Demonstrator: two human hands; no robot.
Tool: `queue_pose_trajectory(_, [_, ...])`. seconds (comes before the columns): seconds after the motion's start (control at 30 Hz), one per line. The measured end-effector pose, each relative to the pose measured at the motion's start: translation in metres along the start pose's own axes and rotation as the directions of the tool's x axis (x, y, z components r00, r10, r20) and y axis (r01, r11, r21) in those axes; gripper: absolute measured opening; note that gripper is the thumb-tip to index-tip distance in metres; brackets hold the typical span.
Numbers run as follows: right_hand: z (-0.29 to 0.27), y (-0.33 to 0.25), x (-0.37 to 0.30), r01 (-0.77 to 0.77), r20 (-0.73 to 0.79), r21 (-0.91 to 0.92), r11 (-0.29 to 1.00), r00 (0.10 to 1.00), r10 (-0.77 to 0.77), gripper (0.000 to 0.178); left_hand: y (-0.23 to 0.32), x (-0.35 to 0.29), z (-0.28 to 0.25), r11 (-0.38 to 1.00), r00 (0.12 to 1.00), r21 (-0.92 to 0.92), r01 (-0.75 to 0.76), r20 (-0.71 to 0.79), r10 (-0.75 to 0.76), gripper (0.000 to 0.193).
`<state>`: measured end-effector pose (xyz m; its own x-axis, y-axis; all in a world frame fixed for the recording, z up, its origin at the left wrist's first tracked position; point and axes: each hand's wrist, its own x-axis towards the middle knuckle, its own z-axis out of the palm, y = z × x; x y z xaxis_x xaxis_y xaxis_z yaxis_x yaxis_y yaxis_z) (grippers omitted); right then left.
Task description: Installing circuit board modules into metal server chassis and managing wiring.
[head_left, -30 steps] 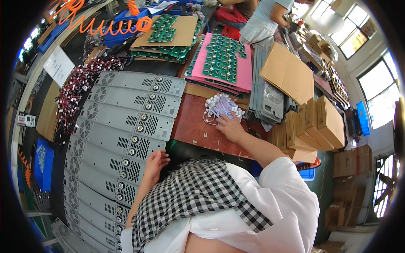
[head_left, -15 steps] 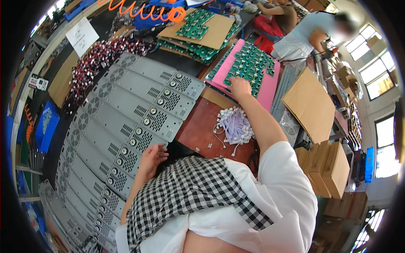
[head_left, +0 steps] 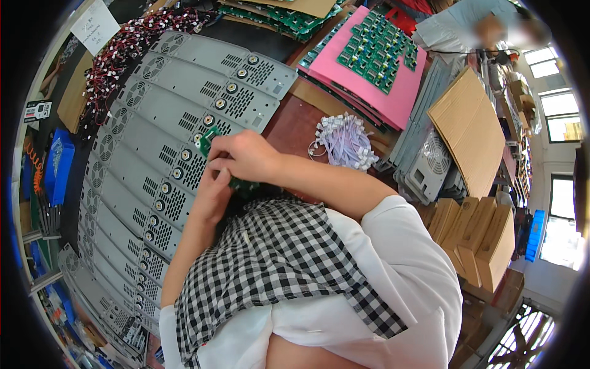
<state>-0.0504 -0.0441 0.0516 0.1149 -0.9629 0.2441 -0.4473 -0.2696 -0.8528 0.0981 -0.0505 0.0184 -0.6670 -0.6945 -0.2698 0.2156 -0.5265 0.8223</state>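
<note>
Left hand, curled, its grip hidden, beside the right hand, which pinches a green circuit board over grey perforated metal panels; beyond, a white cable bundle and a pink sheet bearing further boards.

On my feed I count two hands, at least one held green board, one bundle of white cables, one paper sheet.

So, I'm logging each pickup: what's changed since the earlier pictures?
The right hand left the white cables, reached forward to the circuit boards, then came back leftward to the left hand. The right hand now holds a green board. The grey panels and pink sheet stayed put.
</note>
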Motion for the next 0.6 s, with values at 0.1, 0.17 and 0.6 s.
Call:
queue_pose_trajectory(0.1, [0.011,-0.001,-0.020,0.043,-0.087,0.003,0.999,0.995,-0.043,0.010,-0.004,-0.013,-0.011,0.998,0.994,0.002,0.062,-0.087,-0.062,0.050])
queue_pose_trajectory(0.17, [0.003,0.010,-0.037,0.104,-0.119,-0.127,0.986,0.986,-0.119,0.013,-0.016,-0.018,-0.037,0.912,0.968,-0.328,0.247,0.035,-0.249,0.043])
queue_pose_trajectory(0.6, [-0.048,0.087,-0.152,0.175,0.272,-0.902,0.394,0.940,0.205,0.011,0.013,-0.037,-0.068,0.892,0.968,-0.438,0.109,-0.157,-0.195,0.054])
